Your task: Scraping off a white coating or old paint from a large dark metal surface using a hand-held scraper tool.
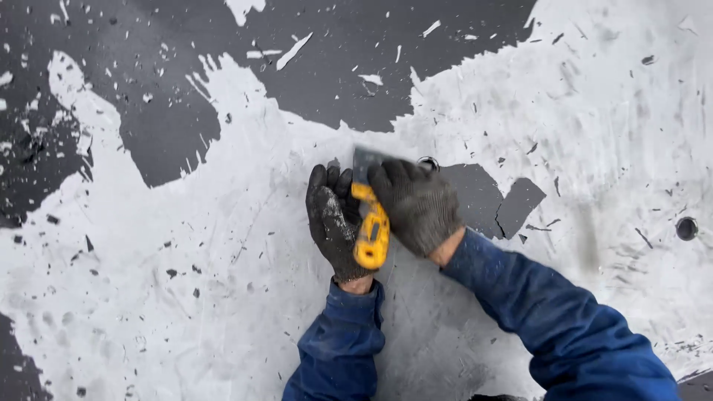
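Observation:
Both of my hands wear dark work gloves and blue sleeves. My left hand [334, 219] and my right hand [416, 204] close together around a scraper with a yellow handle [371, 230]. Its flat metal blade [365, 159] sticks out past my fingers and presses against the surface. That surface is pale grey-white [245, 245] where the dark grey coating is gone. A loose dark grey flake of coating [494, 202] lies just right of my right hand.
Dark grey coating [334, 74] still covers the top and left of the surface. Small paint chips lie scattered all over. Two round holes show in the surface: one [686, 228] at the right and one [428, 161] beside the blade.

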